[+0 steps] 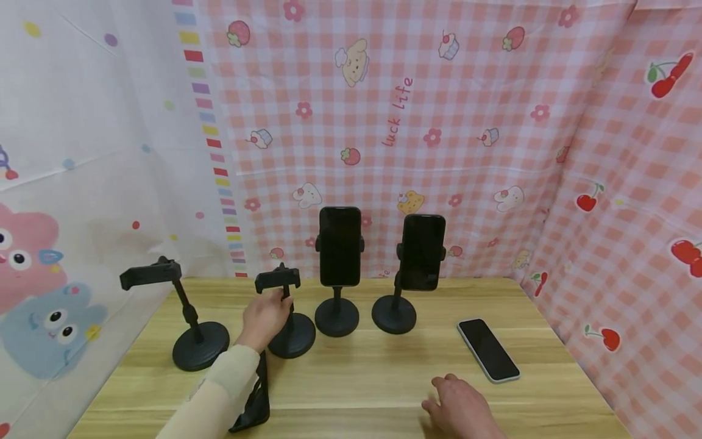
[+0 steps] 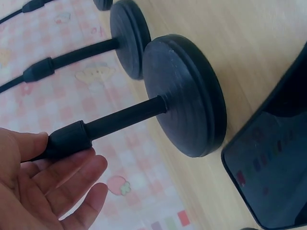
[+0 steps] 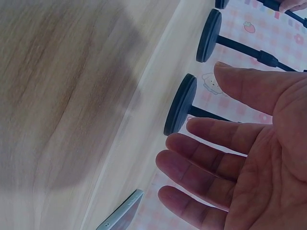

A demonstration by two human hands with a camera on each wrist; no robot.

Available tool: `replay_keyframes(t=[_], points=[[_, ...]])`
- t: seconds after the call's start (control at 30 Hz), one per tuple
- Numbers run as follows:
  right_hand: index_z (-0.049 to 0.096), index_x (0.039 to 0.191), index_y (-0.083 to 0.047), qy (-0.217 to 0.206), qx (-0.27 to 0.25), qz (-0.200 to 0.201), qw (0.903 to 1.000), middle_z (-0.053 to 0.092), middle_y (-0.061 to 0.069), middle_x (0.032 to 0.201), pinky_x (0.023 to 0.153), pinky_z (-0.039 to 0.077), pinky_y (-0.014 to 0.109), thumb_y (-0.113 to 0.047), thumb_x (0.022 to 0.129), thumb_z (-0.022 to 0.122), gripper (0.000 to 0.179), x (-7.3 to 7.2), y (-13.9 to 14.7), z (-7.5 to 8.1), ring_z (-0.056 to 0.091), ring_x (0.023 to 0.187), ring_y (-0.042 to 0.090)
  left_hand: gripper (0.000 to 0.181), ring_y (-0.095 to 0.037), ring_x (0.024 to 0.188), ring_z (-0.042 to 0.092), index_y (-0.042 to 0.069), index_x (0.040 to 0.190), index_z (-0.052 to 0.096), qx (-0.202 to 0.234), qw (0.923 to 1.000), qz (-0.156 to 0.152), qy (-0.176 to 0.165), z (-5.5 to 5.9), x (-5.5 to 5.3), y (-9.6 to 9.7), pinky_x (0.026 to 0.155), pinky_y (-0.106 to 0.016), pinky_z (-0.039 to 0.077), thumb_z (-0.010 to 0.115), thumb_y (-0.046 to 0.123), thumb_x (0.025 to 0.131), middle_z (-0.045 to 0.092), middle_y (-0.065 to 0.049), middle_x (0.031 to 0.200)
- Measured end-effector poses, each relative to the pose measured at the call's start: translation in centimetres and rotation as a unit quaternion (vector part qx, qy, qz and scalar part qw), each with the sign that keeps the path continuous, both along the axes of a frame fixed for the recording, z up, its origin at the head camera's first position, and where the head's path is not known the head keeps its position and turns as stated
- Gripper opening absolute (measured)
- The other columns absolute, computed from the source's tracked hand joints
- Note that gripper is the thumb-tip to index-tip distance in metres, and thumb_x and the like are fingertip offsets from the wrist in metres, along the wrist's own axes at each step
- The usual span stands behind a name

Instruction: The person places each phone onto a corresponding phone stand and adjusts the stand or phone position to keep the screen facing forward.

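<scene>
My left hand holds the pole of a black phone stand, just under its unoccupied clamp. In the left wrist view, thumb and fingers pinch the thick collar of the pole, and the round base shows beyond. A dark phone lies on the table, partly hidden by the left forearm. Over the front right of the table, my right hand has relaxed fingers and holds nothing. The phone nearest to it has a pale edge and lies flat, screen up.
Two black stands hold upright phones at the back of the wooden table. Another stand with a bare clamp is at the far left. Patterned cloth hangs behind the table and along both sides.
</scene>
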State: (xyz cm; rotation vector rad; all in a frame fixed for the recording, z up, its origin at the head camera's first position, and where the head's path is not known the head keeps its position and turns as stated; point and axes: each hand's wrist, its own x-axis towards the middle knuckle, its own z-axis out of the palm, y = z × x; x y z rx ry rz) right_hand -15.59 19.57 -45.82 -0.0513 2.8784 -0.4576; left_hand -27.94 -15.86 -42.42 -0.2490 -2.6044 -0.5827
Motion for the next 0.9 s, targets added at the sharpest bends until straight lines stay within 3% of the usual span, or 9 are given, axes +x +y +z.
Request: replay_keyframes(t=[0.27, 0.5, 0.9], points=[[0.067, 0.113, 0.003, 0.012, -0.003, 0.005, 0.9999, 0.064, 0.016, 0.105, 0.087, 0.049, 0.053, -0.028, 0.087, 0.076, 0.042, 0.1, 0.0, 0.1, 0.062, 0.095, 0.032, 0.022, -0.024, 0.045, 0.049, 0.009, 0.073, 0.058, 0.018, 0.999, -0.022, 0.034, -0.5, 1.4, 1.2, 0.043, -0.038, 0.037, 0.07, 0.012, 0.091, 0.048, -0.004, 0.053], [0.067, 0.112, 0.004, 0.02, -0.006, 0.015, 0.9997, 0.065, 0.017, 0.105, 0.087, 0.05, 0.053, -0.028, 0.087, 0.075, 0.041, 0.2, 0.0, 0.0, 0.063, 0.095, 0.033, 0.029, -0.017, 0.046, 0.042, 0.01, 0.067, 0.053, 0.033, 0.9955, -0.064, 0.062, -0.7, 2.4, 1.9, 0.045, -0.032, 0.032, 0.071, 0.006, 0.089, 0.042, 0.0, 0.053], [0.067, 0.112, 0.003, 0.022, 0.001, 0.016, 0.9996, 0.064, 0.016, 0.103, 0.086, 0.05, 0.052, -0.029, 0.087, 0.075, 0.042, 0.2, -0.1, 0.1, 0.063, 0.093, 0.032, 0.028, -0.013, 0.053, 0.041, 0.01, 0.071, 0.051, 0.072, 0.9894, -0.126, -0.004, -0.8, 3.4, 4.4, 0.049, -0.027, 0.034, 0.069, 0.007, 0.093, 0.04, 0.002, 0.058]])
